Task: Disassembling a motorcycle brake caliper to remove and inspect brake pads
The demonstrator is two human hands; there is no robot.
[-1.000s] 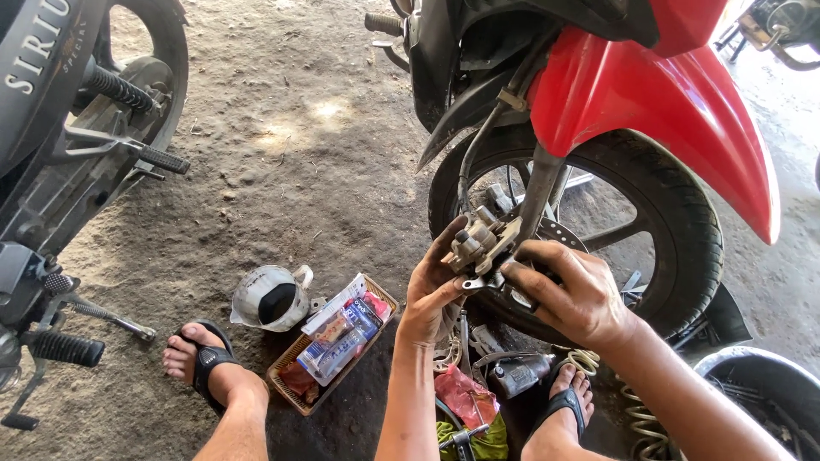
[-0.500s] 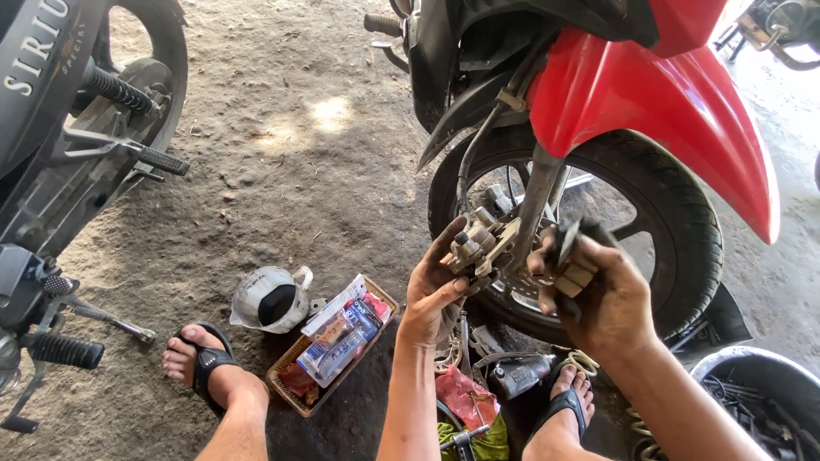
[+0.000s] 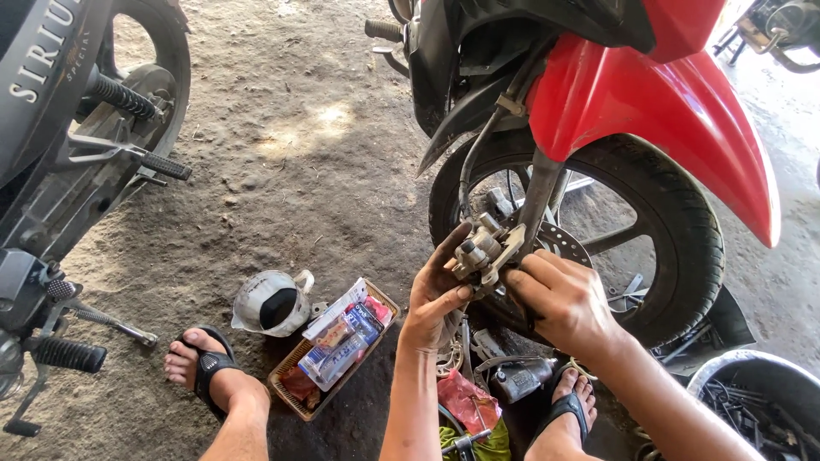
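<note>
Your left hand (image 3: pixel 436 294) and right hand (image 3: pixel 559 299) both clenched on the brake caliper (image 3: pixel 483 250); long axis runs 7-to-1 o'clock, beside the fork (image 3: pixel 540 201).

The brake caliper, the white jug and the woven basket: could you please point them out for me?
brake caliper (image 3: pixel 481 250), head view, on its metal body.
white jug (image 3: pixel 256 299), head view, on its side wall.
woven basket (image 3: pixel 286 394), head view, on its near rim.

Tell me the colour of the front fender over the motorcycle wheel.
Glossy red front fender, clearest in the head view.
</note>
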